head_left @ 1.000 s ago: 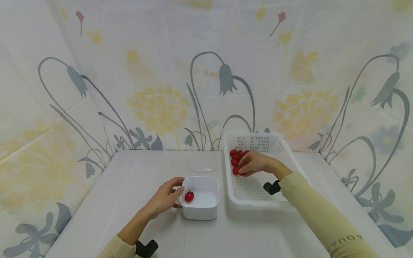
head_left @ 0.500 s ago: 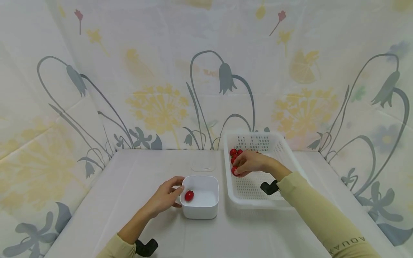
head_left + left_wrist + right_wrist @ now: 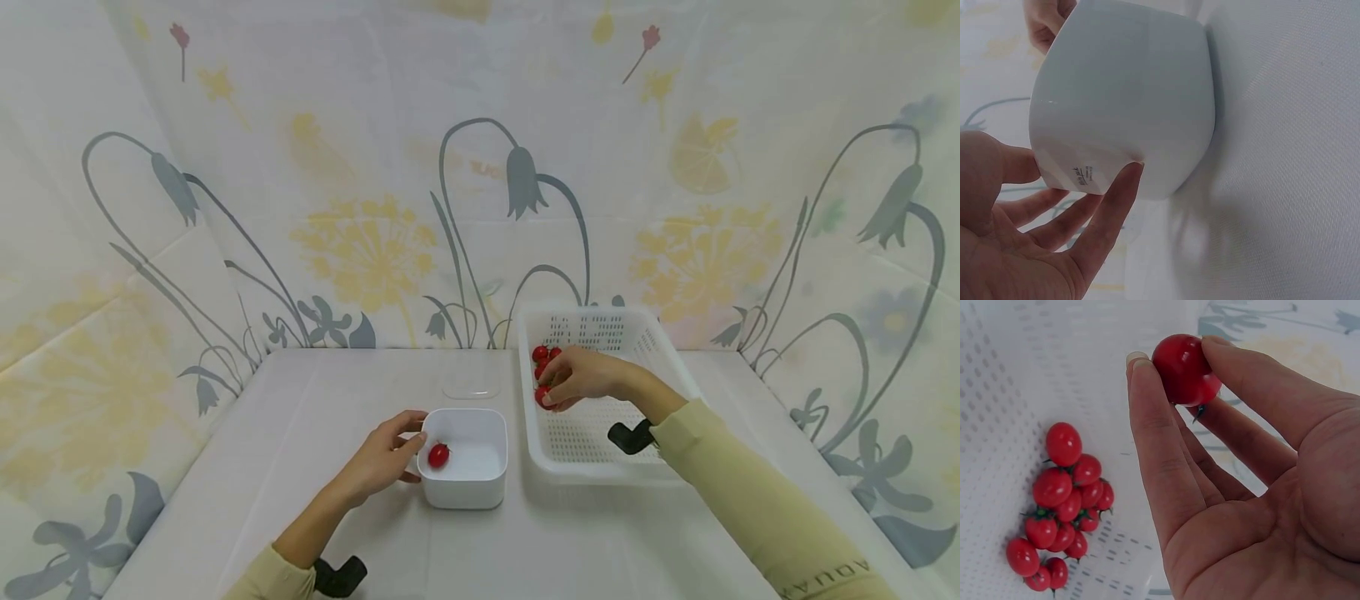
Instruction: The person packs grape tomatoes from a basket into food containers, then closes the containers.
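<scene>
Several spread fingers of the left hand (image 3: 386,457) rest against the white container (image 3: 465,495); just right of them, inside, a lone tomato (image 3: 438,455) lies unmoved. Farther right, in the basket (image 3: 600,475), loose tomatoes (image 3: 1069,505) lie past the fingers of the right hand (image 3: 588,375), which have shifted slightly left over the last second and pinch another tomato (image 3: 1182,369) apart from the rest; that pick seems made.

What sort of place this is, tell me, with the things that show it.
Probably a staged indoor tabletop corner: a pale, flower-printed sheet hangs behind a white, cloth-covered table bearing a white, rectangular, perforated plastic basket of small red tomatoes.
</scene>
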Demonstrator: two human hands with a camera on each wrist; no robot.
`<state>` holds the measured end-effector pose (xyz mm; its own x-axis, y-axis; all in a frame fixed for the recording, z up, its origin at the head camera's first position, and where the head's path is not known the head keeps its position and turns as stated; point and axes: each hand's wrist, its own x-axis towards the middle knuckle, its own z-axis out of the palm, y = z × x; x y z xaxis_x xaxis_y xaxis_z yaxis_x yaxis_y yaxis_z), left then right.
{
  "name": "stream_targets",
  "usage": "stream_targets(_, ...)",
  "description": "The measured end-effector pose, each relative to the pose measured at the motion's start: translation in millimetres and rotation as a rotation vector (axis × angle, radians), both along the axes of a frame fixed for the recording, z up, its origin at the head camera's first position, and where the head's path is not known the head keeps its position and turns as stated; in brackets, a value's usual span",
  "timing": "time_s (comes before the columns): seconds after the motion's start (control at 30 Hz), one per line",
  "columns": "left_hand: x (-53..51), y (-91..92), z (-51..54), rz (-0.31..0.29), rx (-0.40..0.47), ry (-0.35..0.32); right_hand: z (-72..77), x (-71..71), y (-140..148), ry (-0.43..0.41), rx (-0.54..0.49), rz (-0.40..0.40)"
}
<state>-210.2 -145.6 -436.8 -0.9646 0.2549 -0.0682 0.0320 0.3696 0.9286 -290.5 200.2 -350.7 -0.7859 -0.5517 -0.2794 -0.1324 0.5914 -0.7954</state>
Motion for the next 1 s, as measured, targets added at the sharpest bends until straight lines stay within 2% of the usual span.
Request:
stream_targets(0.37,0.8,-0.7,-3.7,0.008,0.004,-0.012,10.5,17.8,-6,0.042,-0.039,0.021)
stream_targets(0.6,2.0,-0.9,-3.9,0.019,0.009,-0.015,8.7,26.2,-11,0.045,-0.065,0.038)
stream_targets(1.0,1.5,-1.3,0.5,-0.017,0.014,0.000,7.8,40.2,-25,0.069,-0.069,0.025)
